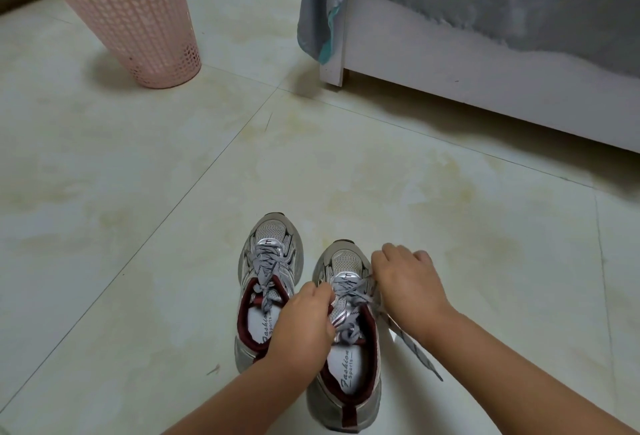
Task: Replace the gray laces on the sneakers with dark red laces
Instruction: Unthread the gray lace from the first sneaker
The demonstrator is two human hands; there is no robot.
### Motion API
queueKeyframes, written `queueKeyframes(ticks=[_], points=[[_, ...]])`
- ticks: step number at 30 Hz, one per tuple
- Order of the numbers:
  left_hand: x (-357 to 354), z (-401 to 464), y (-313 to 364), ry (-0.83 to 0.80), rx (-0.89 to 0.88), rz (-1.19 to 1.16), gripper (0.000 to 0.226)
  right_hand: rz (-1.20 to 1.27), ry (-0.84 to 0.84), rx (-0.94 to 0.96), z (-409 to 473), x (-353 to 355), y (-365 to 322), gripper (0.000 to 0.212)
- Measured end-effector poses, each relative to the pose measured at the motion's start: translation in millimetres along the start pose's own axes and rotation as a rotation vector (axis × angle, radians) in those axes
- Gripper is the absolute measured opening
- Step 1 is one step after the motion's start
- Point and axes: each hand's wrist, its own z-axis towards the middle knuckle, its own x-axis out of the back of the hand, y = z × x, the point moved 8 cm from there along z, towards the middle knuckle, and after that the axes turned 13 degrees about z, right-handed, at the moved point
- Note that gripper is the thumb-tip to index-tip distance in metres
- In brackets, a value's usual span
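— How far along does the relacing look?

— Barely begun, I'd judge. Both sneakers stand side by side on the tiled floor [173, 226], toes pointing away, near its close edge in the view. The left sneaker [268, 282] has its gray lace [265, 261] fully threaded, ends lying loose over the tongue.

— And the other one?

— The right sneaker [346, 348] also carries its gray lace [353, 292] through the eyelets. The left hand [304, 323] has its fingers curled in at the upper eyelets, seemingly pinching the lace, though the fingertips are hidden behind the knuckles. The right hand [405, 282] is closed around a strand on the shoe's outer side; one loose end [415, 348] trails off over the floor beside the shoe.

— So what's done?

— The bow on that shoe appears undone, nothing more. Unthreading looks like the step in hand.

— Any dark red laces about?

— None that I can see. The only dark red is the shoes' collar lining.

— What's left, then?

— Pulling both gray laces out, then threading red ones through both shoes. Almost everything.

— Anything else around?

— A pink basket [138, 26] toward the floor's far left corner, and a white cabinet [450, 71] with gray cloth [318, 12] hanging over it at the far right.
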Motion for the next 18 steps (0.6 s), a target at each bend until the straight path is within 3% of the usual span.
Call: queueKeyframes(ticks=[1,2,4,6,8,10,12,14,16,18], points=[[-0.1,0.2,-0.6,0.004,0.004,-0.005,0.025,-0.06,0.062,0.015,0.2,4.8,-3.2,0.038],[-0.3,0.6,-1.6,0.009,0.011,-0.009,0.025,0.008,-0.004,-0.004,-1.9,-2.2,-4.2,0.035],[-0.7,0.5,-2.6,0.011,0.022,-0.012,0.025,0.326,-0.14,-0.189,-9.4,-16.4,6.7,0.013],[-1.0,0.4,-1.6,0.01,0.021,-0.01,0.024,0.619,-0.252,-0.358,-16.4,-39.1,17.4,0.027],[-0.4,0.3,-1.0,0.009,0.019,-0.008,0.023,0.815,-0.19,-0.422,-16.0,-45.9,19.6,0.037],[-0.1,0.3,-1.9,0.002,0.016,-0.009,0.024,0.785,-0.141,-0.42,-14.6,-39.5,18.8,0.031],[0.0,0.2,-4.1,-0.003,0.014,-0.021,0.025,0.415,-0.032,-0.34,-9.0,-12.8,23.3,0.01],[-0.4,-0.2,-4.6,-0.007,0.012,-0.034,0.025,0.137,0.03,-0.219,-4.3,4.4,25.4,0.014],[-0.5,0.7,-2.5,-0.005,0.003,-0.024,0.024,0.2,-0.017,-0.255,-5.6,-2.3,31.4,0.017],[-0.3,1.6,-1.8,0.0,0.009,-0.025,0.023,0.467,-0.1,-0.379,-9.6,-16.3,32.5,0.018]])
